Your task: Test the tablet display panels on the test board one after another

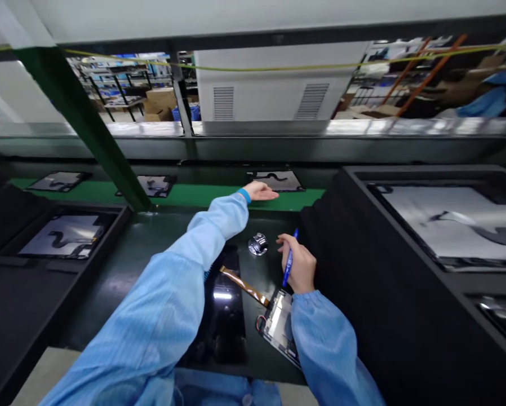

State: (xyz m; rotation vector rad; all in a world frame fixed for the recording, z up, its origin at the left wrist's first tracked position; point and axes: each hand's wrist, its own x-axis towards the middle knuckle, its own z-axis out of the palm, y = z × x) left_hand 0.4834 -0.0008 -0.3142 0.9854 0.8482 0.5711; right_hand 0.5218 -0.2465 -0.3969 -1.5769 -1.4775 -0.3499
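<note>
My left hand [262,192] reaches out over the green belt [219,194], palm partly up and fingers stretched, just in front of a silver-backed display panel [278,181] with a dark curved cable. Nothing shows in it. A blue pen-shaped tool [287,265] is gripped in my right hand [301,264]. Beneath that hand lies an opened flat device [280,318] with a silver plate and a red wire. An orange-brown ribbon cable [247,286] stretches from it toward a glossy black panel [223,321], partly covered by my left sleeve. A small round metallic object [258,244] sits between my arms.
Black foam trays with silver-backed panels stand at the left [61,234] and, stacked high, at the right [405,270]. More panels [61,181] lie along the belt. A green post [84,124] slants down at the left. Cartons [160,104] and racks stand beyond.
</note>
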